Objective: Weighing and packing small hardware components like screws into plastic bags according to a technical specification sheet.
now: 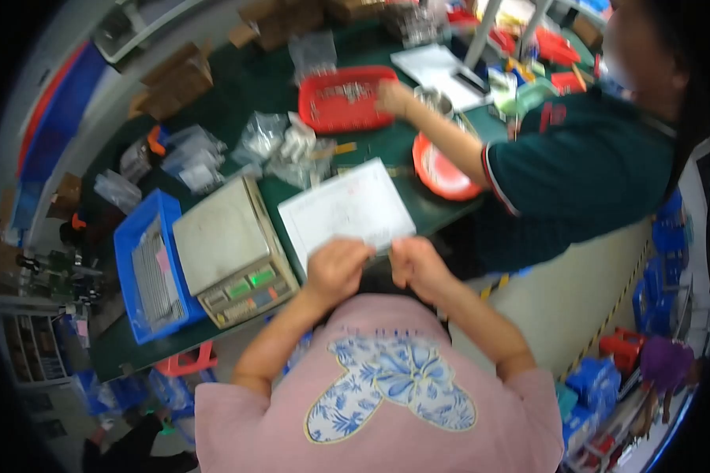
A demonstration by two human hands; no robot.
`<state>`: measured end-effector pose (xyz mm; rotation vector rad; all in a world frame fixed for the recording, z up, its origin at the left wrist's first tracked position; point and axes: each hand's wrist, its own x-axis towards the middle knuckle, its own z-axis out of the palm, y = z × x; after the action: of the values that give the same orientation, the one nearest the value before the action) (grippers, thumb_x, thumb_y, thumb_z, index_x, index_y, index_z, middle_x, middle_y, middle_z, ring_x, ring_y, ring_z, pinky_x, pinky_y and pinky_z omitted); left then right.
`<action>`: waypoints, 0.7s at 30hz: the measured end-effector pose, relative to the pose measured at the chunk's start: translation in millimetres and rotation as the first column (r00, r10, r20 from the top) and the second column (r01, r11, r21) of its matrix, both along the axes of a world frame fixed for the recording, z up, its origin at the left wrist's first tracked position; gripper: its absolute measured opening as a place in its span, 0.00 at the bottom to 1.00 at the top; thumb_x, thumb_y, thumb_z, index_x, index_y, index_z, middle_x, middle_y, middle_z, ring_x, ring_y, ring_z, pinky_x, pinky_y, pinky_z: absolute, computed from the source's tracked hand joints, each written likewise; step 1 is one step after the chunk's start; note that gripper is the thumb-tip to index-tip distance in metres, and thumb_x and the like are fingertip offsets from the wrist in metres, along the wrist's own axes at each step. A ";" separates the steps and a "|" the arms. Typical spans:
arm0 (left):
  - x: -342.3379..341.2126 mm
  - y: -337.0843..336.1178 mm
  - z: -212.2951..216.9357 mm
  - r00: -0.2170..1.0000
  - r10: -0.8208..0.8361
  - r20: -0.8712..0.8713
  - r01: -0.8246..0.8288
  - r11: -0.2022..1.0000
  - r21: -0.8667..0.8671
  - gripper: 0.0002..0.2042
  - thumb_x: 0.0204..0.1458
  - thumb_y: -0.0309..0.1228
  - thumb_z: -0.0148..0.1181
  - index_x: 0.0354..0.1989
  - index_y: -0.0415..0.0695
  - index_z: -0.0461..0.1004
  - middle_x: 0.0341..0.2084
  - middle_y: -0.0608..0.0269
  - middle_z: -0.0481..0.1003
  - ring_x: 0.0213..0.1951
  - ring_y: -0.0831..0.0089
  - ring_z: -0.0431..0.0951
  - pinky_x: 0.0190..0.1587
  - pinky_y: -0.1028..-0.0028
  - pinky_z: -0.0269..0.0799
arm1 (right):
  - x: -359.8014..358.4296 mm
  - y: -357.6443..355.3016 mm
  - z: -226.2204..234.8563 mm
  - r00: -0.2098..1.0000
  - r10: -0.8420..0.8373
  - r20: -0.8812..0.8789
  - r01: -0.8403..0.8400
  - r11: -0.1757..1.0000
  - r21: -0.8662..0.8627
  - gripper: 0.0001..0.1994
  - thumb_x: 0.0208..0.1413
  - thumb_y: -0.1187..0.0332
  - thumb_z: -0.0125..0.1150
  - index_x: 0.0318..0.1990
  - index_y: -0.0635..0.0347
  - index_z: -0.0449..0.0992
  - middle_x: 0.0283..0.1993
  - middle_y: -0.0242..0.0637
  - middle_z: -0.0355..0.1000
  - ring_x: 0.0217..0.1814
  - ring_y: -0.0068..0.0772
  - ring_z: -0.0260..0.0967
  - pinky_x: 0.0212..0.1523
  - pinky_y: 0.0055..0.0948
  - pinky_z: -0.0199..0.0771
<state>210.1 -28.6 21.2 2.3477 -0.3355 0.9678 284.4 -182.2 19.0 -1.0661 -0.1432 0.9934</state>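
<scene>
My left hand (337, 272) and my right hand (420, 266) are held a little apart in front of my chest, at the table's near edge. The fingers of both are curled closed. Whatever they may pinch is too small or hidden to make out. Just beyond them lies a white printed sheet of paper (345, 203). Left of the sheet stands a beige weighing scale (222, 236) with a lit green display and a bare flat top.
Beside the scale is a blue tray (126, 244) holding grey strips. A co-worker's hand (392, 98) reaches into a red tray (308, 110) of small parts. A red bowl (426, 169) sits near that arm. Clear plastic bags (262, 135) lie on the green table (213, 102).
</scene>
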 end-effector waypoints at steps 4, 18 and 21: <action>16.9 10.3 6.1 0.997 -0.039 0.063 0.032 0.994 0.108 0.16 0.28 0.17 0.54 0.32 0.42 0.70 0.25 0.61 0.69 0.25 0.67 0.71 0.23 0.74 0.67 | 14.6 -1.0 14.3 0.955 0.147 -0.259 -0.134 0.989 0.067 0.16 0.53 0.60 0.43 0.16 0.53 0.55 0.13 0.22 0.48 0.10 0.14 0.40 0.15 0.17 0.49; 5.1 -28.6 16.2 0.920 -0.189 -0.343 0.039 0.916 -0.400 0.14 0.39 0.20 0.54 0.38 0.36 0.65 0.26 0.60 0.69 0.25 0.71 0.71 0.26 0.80 0.69 | 7.5 -28.7 6.1 0.980 -0.049 0.193 0.060 0.997 -0.053 0.13 0.52 0.65 0.46 0.18 0.57 0.63 0.14 0.23 0.54 0.12 0.13 0.47 0.14 0.17 0.50; 0.8 -27.2 13.5 0.954 -0.084 -0.287 0.029 0.981 -0.191 0.19 0.34 0.18 0.55 0.40 0.38 0.66 0.34 0.56 0.69 0.28 0.65 0.71 0.29 0.77 0.69 | 6.2 -29.8 2.6 1.000 -0.003 0.003 0.004 0.998 -0.069 0.15 0.53 0.62 0.45 0.16 0.54 0.59 0.13 0.22 0.49 0.11 0.13 0.42 0.15 0.17 0.50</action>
<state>211.0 -55.8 34.7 2.2547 -0.1853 0.5823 290.6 -212.1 21.6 -1.1308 -0.1103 0.9994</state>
